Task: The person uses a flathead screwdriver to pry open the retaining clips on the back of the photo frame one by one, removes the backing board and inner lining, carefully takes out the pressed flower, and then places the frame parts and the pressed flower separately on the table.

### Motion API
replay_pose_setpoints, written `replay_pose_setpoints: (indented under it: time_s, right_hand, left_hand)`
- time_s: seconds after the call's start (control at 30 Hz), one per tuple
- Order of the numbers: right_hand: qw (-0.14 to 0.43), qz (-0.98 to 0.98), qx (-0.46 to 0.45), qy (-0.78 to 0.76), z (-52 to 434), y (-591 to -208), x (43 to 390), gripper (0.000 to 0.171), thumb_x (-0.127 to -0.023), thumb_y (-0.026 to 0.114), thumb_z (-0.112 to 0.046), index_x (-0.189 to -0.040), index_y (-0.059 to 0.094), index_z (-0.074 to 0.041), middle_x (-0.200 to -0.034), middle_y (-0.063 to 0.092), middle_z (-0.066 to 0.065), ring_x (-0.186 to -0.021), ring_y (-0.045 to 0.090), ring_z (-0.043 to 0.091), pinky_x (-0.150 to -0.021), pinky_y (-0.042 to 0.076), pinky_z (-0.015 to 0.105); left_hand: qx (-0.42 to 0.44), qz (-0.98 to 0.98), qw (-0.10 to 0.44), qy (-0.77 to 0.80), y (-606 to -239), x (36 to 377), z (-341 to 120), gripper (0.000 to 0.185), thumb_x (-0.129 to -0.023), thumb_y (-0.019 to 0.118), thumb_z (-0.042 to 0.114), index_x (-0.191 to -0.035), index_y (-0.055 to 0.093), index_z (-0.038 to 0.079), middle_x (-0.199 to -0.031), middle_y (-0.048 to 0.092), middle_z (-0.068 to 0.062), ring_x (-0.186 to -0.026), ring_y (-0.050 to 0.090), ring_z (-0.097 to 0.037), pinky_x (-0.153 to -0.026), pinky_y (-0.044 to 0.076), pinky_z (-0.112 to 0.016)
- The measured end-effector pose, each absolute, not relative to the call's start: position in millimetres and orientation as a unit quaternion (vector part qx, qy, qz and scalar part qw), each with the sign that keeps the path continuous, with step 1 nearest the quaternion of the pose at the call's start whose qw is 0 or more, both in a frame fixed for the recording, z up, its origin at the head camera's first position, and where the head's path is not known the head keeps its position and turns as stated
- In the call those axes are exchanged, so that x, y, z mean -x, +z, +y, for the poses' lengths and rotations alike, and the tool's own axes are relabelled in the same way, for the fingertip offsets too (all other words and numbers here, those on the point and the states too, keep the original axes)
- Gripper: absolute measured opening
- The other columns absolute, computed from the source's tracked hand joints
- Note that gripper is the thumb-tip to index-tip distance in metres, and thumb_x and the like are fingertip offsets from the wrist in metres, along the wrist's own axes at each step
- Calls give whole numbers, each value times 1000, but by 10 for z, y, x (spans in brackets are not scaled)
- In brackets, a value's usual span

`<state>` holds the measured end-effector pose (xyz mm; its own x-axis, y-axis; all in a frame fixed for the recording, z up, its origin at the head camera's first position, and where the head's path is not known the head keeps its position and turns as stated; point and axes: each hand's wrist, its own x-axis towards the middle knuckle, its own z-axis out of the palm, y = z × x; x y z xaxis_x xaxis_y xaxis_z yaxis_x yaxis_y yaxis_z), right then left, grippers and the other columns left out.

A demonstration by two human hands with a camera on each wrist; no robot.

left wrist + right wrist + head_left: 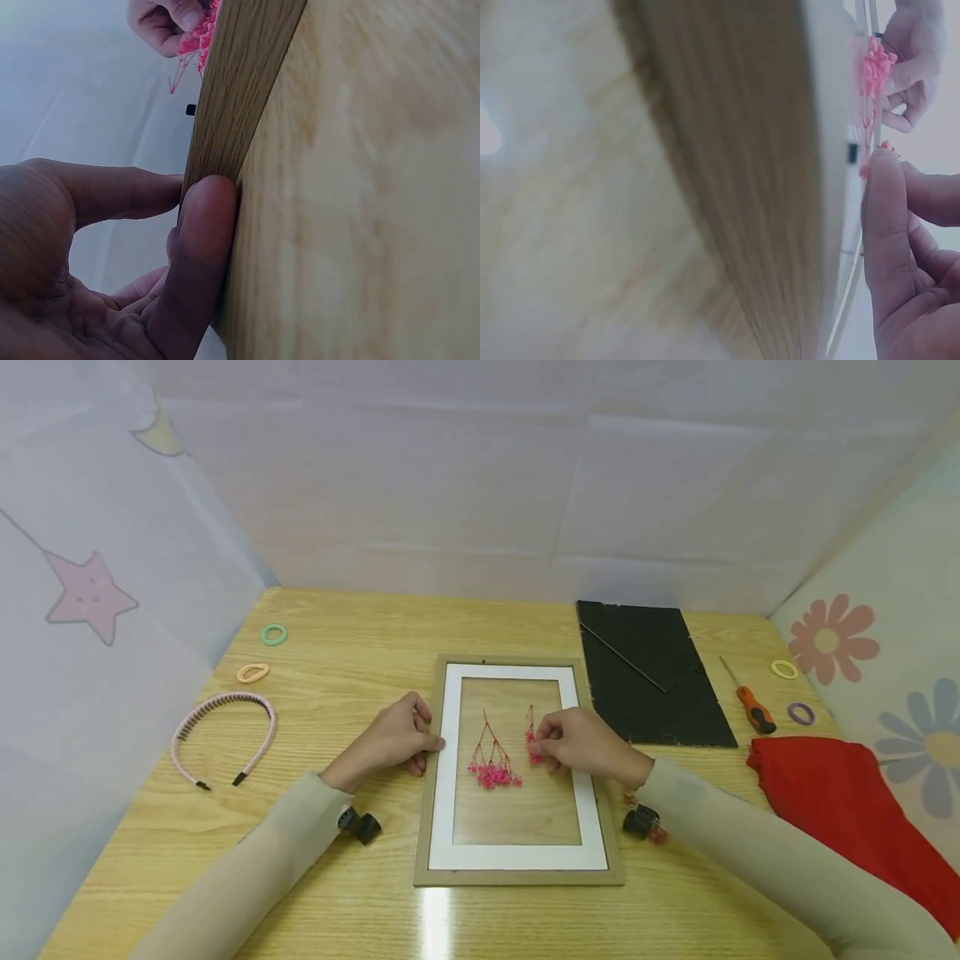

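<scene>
Pale sleeves (pixel 780 860) flank our wood-rimmed frame (pixel 517 877) with its white mat (pixel 517 857), whose left side our left hand (pixel 390 739) grips between thumb and finger, while our right hand (pixel 581 743), right of a wide pink sprig (pixel 492 774) lying within the mat's opening, pinches a smaller-looking sprig (pixel 530 737).

Pink arched headband (pixel 238 696): left
Green ring (pixel 273 643), peach oval ring (pixel 251 681): far left
Orange-black screwdriver (pixel 753 708), purple ring (pixel 803 723), yellow ring (pixel 783 677): right
Rumpled red cloth (pixel 847 818): near right
</scene>
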<state>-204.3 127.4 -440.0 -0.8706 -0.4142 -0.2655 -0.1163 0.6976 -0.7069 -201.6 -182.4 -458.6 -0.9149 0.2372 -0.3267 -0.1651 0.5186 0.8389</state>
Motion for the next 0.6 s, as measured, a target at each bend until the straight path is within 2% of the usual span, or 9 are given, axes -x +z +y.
replay_pose_setpoints:
  time_s: [0.33,0.6]
  right_hand:
    - [175,901,142,-372,1450,-4231,2036,15,-96,71,-25,-86,71,-13,-73,72,9,-60,67,16,-58,62,34]
    - [146,907,113,-379,1701,-4162,2003,11,-95,72,-20,-89,72,-10,-77,73,9,-63,67,17,-58,62,30]
  left_hand:
    - [-19,844,205,496,-4591,2014,-1826,44,-88,75,12,-119,46,2,-92,62,-12,-55,66,-20,-54,64,-38]
    - [-21,840,209,500,-4570,2008,-1817,43,-88,75,12,-119,45,2,-92,63,-13,-55,67,-20,-55,64,-39]
